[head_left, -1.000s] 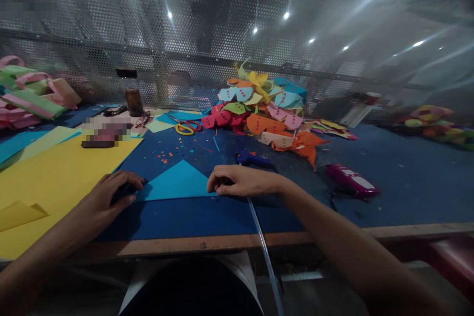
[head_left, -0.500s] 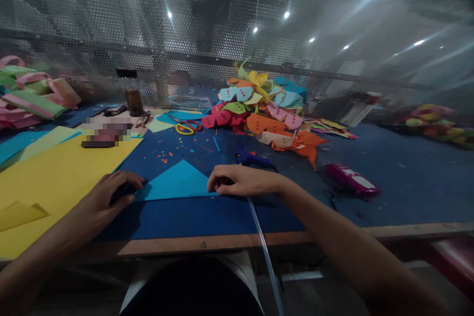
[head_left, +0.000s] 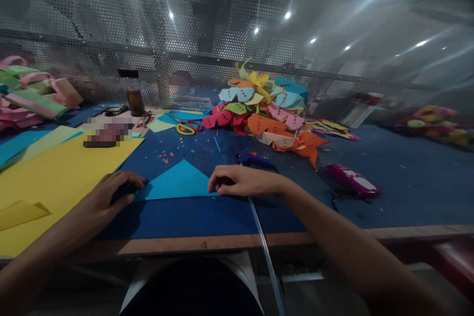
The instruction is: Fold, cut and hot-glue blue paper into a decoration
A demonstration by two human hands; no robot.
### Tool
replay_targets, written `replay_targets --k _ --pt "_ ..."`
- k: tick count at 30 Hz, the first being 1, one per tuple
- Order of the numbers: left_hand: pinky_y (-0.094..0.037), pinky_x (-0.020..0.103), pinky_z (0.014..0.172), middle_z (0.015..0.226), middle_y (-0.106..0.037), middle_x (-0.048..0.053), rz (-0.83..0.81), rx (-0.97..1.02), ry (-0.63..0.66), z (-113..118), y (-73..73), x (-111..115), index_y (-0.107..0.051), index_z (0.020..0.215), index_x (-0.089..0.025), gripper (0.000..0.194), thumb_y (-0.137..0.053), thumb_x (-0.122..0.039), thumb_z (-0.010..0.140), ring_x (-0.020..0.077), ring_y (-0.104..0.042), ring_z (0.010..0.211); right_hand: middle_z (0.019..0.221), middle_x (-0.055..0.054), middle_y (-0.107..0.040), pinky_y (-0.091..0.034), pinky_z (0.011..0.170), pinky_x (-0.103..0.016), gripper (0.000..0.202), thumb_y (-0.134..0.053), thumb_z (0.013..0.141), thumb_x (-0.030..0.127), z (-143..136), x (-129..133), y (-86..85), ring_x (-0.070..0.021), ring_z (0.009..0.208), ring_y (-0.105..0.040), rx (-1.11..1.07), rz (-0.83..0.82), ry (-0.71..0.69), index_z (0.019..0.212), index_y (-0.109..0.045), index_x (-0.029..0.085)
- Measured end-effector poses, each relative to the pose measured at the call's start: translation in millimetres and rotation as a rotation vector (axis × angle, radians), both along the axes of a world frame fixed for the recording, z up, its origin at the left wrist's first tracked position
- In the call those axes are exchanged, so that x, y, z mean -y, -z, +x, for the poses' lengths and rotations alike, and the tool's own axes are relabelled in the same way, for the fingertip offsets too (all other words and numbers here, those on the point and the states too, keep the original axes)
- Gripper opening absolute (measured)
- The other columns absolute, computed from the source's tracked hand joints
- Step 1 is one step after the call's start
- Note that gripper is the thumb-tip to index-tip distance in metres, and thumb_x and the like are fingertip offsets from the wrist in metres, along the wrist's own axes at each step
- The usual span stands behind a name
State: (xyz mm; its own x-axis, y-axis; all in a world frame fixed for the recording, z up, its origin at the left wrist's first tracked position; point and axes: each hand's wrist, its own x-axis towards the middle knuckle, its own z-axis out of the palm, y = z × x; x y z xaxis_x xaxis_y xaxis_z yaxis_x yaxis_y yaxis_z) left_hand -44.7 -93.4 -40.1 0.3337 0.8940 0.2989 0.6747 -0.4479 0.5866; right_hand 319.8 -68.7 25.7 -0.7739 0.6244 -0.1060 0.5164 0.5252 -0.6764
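Observation:
A folded sheet of blue paper point(head_left: 180, 182), triangular in shape with its peak pointing away from me, lies on the blue tabletop. At its left corner is my left hand point(head_left: 113, 193), fingers bent and thumb held apart, fingertips by the paper. My right hand point(head_left: 240, 180) has its fingers curled and pressed on the right corner, which it covers. Just behind that hand lies a dark blue glue gun point(head_left: 257, 160). A clear glue stick point(head_left: 262, 237) runs from under the right hand past the table edge.
Yellow sheets point(head_left: 70, 173) lie left, under a blurred-out object point(head_left: 107, 133). Yellow-and-red-handled scissors point(head_left: 187, 127), a dark-lidded jar point(head_left: 135, 96) and a pile of paper cutouts point(head_left: 272, 118) stand farther back. To the right lies a purple device point(head_left: 353, 181).
Both hands and the blue paper keep their places; the whole view has shifted very slightly.

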Motion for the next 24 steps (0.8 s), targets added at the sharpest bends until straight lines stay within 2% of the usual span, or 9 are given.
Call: replay_targets --k 7,14,24 --pt "-0.05 0.05 0.104 0.124 -0.07 0.01 -0.044 0.042 -0.002 -3.9 0.4 3.8 -0.063 0.108 -0.031 0.029 -0.051 -0.051 0.092 0.0325 -0.063 0.118 0.1 -0.004 -0.064 -0.046 0.076 -0.024 0.021 -0.058 0.089 0.009 0.7 0.2 0.8 -0.0127 0.086 -0.058 -0.004 -0.001 0.002 0.106 -0.068 0.015" --pt "-0.049 0.051 0.104 0.119 -0.071 0.01 -0.006 0.022 -0.004 -1.7 -0.2 1.7 -0.063 0.107 -0.029 0.026 -0.051 -0.046 0.091 0.0322 -0.064 0.116 0.1 -0.004 -0.064 -0.046 0.076 -0.024 0.02 -0.059 0.09 0.011 1.6 -1.1 2.0 -0.0131 0.086 -0.059 -0.009 0.002 -0.008 0.107 -0.068 0.015" --pt "-0.049 0.045 0.107 0.127 -0.071 0.007 -0.044 0.035 -0.001 -5.0 -1.4 5.9 -0.065 0.107 -0.03 0.025 -0.051 -0.046 0.093 0.0304 -0.062 0.123 0.106 -0.006 -0.065 -0.047 0.08 -0.026 0.019 -0.059 0.092 0.013 1.6 -0.1 0.6 -0.0151 0.093 -0.061 0.021 0.026 -0.01 0.108 -0.069 0.015"
